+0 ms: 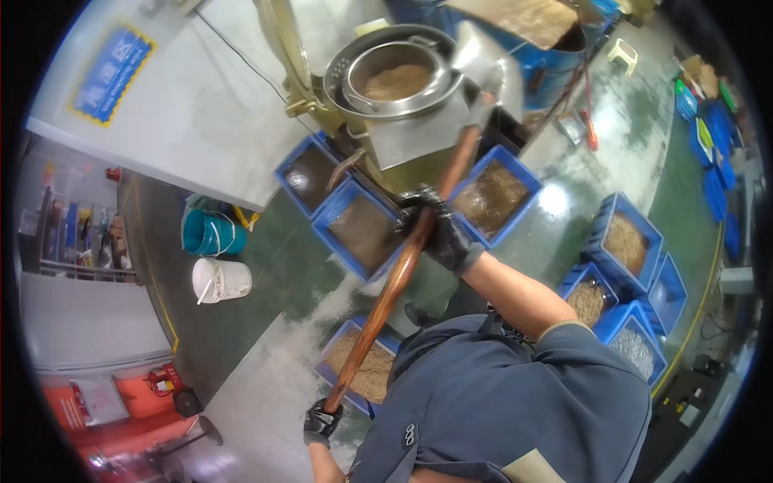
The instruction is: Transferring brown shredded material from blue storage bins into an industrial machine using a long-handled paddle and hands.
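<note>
Both my hands, in black gloves, are wrapped round the long brown wooden handle of a shovel [400, 278]. My left hand [323, 423] grips the handle's near end at the lower left. Farther along, my right hand [439, 229] closes round its middle. The handle slants up and to the right, and the pale metal blade [485, 60] is at the far end. Just left of the blade is a round steel bowl [332, 84] on a machine. An inner pan [439, 71] holds brown grainy material. Whether the blade touches the bowl, I cannot tell.
Blue crates [328, 229] with dark or brown contents surround the machine's base; another blue crate [328, 372] is near my feet. More blue crates [644, 278] stand at right. At left are a teal bucket [201, 233] and a white bucket [229, 279]. A blue drum [555, 72] stands behind.
</note>
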{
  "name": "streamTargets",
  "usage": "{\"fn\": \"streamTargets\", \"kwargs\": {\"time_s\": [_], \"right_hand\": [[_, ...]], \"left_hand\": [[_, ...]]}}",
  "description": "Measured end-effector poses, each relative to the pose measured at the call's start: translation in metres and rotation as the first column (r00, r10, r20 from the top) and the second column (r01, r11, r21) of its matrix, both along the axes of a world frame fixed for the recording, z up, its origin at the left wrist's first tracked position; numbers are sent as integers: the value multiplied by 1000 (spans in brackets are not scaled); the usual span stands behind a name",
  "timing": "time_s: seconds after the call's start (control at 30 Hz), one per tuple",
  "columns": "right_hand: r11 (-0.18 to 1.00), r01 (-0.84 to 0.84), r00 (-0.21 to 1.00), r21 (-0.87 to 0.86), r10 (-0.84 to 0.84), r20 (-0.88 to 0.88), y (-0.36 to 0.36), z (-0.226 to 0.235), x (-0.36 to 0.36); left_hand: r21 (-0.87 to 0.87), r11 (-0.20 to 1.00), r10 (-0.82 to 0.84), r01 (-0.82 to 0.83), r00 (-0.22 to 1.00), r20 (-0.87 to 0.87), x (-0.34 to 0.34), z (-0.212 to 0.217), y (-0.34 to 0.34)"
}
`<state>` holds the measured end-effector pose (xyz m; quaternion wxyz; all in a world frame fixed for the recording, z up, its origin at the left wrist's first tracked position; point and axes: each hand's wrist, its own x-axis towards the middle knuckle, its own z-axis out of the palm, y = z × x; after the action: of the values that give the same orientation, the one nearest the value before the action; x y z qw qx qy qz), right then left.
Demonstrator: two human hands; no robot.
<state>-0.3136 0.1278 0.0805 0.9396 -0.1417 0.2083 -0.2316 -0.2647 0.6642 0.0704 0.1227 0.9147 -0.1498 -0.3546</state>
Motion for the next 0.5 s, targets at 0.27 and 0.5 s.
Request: {"fn": "streamTargets", "kwargs": {"time_s": [0.27,0.5], "right_hand": [[973,177,910,148,-105,-402,0,-167,-47],[825,317,843,469,-18,-537,-37,-219,-51]], "left_hand": [[450,780,-610,434,687,395,57,73,-91],[642,605,-795,471,395,460,83,161,-254]]}}
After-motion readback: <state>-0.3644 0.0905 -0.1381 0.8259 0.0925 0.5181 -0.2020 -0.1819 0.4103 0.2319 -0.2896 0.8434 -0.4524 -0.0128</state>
